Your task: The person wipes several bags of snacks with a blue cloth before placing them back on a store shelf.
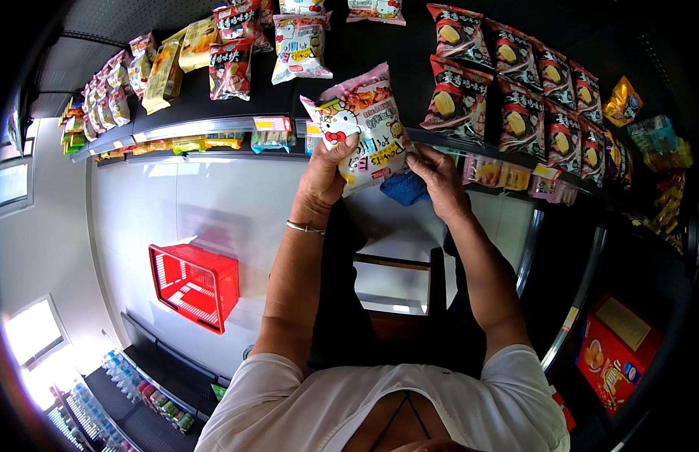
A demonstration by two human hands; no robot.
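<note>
Between my two hands is a white and pink snack bag (372,133) with a cartoon cat printed on it, held just in front of a dark shop shelf (360,56). My left hand (327,169) grips its left side, thumb on the front. The lower right edge is pinched by my right hand (437,175), and a blue cloth (406,188) shows beside that hand, below the bag. A similar white and pink bag (301,48) stands on the shelf behind. Rows of red and black snack bags (459,101) stand to the right.
Yellow packets (164,76) and more bags line the shelf's left part. A lower shelf holds small packs (273,141). A red plastic shopping basket (197,285) is on the pale floor at left. Between my legs is a dark wooden frame (437,282). A red carton (617,356) sits at lower right.
</note>
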